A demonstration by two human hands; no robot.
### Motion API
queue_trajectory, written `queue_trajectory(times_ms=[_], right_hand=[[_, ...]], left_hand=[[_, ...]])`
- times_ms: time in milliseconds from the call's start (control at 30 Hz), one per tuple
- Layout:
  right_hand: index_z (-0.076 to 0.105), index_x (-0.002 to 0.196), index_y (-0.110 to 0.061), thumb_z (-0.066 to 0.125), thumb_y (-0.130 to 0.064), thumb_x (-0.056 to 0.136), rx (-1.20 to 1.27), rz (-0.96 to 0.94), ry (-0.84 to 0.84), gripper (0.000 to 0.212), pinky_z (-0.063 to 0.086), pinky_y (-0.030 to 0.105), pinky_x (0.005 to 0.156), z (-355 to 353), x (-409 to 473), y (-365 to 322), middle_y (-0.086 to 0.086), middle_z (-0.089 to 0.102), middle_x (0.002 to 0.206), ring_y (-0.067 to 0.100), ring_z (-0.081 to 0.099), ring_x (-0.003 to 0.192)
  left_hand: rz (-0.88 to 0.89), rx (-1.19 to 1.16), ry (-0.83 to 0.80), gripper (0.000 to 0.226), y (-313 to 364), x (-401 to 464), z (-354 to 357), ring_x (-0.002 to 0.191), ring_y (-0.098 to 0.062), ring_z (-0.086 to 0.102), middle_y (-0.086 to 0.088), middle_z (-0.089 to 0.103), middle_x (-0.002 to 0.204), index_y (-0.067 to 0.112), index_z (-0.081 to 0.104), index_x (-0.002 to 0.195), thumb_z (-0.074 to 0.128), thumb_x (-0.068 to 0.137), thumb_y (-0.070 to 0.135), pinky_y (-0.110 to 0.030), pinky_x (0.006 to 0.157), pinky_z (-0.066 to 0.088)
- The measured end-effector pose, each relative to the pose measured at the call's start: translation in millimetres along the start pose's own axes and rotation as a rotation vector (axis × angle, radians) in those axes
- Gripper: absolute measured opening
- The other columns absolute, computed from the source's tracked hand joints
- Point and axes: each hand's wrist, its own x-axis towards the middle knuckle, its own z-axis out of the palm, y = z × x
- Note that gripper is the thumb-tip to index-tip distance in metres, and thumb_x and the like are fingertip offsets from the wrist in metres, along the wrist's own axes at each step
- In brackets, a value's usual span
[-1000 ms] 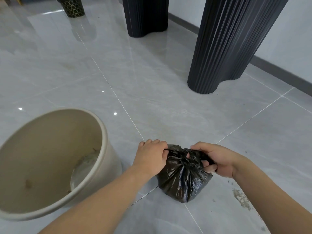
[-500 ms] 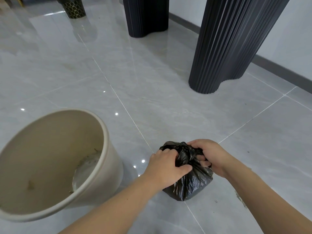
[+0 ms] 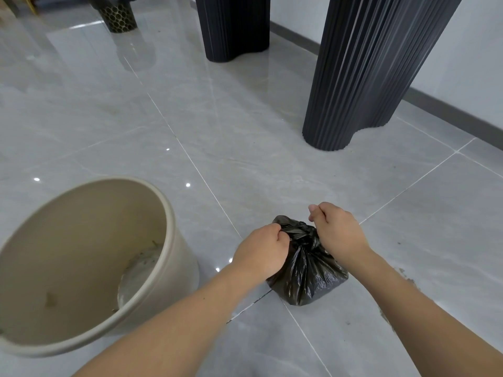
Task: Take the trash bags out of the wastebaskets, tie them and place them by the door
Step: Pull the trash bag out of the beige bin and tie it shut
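- A tall black ribbed column (image 3: 373, 72) stands on the grey tiled floor (image 3: 245, 137) at the far right, close to the white wall (image 3: 468, 50) and its dark skirting.
- A second black ribbed column (image 3: 234, 25) stands farther back, near the middle of the view.
- At the far left a dark stand with a gold honeycomb pattern (image 3: 118, 17) rests on the floor; its top is cut off by the frame.
- A patch of grime (image 3: 408, 278) marks the tile just right of the right forearm.
- The beige wastebasket (image 3: 168, 240) sits at the near left with no liner in it; only dried stains and bits of dirt show on its inner wall and bottom.
- The black trash bag (image 3: 307, 273) stands on the floor right of the wastebasket and apart from it, over a crossing of tile joints, its neck gathered up into a bunch at the top.
- The left hand (image 3: 261, 254) has its fingers curled round the bunched plastic on the left side of the neck.
- The right hand (image 3: 337, 232) has its fingers curled too, gripping the plastic on the right side of the neck, with its knuckles just above the bag's top.
- The bag's bulging body lies below and between the two fists.
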Motion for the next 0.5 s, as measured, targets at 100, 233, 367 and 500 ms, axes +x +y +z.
queue_trajectory(times_ms=[100,233,367,500], right_hand=[[0.060,0.085,-0.012,0.035,-0.043,0.101,-0.055,0.028,0.006,0.043,0.053,0.041,0.067,-0.6,2.0,12.3,0.004,0.065,0.076,0.028,0.061,0.069],[0.048,0.073,-0.013,0.034,-0.040,0.102,-0.146,0.080,-0.012,0.043,0.046,0.038,0.060,-0.5,-1.2,33.8,0.007,0.058,0.067,0.029,0.056,0.065],[0.047,0.074,-0.016,0.033,-0.044,0.101,-0.163,0.078,-0.016,0.042,0.044,0.036,0.058,8.4,-8.0,37.1,0.006,0.057,0.067,0.029,0.056,0.066],[0.056,0.091,-0.026,0.038,-0.044,0.098,-0.100,0.046,-0.117,0.027,0.046,0.033,0.061,7.8,-13.8,37.2,-0.002,0.062,0.070,0.018,0.060,0.068]], left_hand=[[-0.108,0.056,-0.027,0.027,-13.4,-1.8,-1.7,0.082,-0.029,0.055,-0.003,0.055,0.077,0.015,0.046,0.073,0.032,0.095,0.023,-0.032,0.066,0.040],[-0.238,0.220,-0.094,0.026,-30.6,-3.8,-4.2,0.097,-0.030,0.058,-0.009,0.063,0.102,0.018,0.046,0.074,0.033,0.095,0.022,-0.030,0.074,0.040],[-0.246,0.277,-0.160,0.020,-33.9,-1.1,-0.5,0.104,-0.028,0.057,-0.007,0.061,0.106,0.015,0.051,0.083,0.035,0.096,0.014,-0.029,0.077,0.041],[-0.270,0.243,-0.186,0.021,-52.5,-1.3,2.0,0.098,-0.029,0.058,-0.006,0.060,0.092,0.015,0.048,0.079,0.035,0.095,0.018,-0.028,0.071,0.038]])
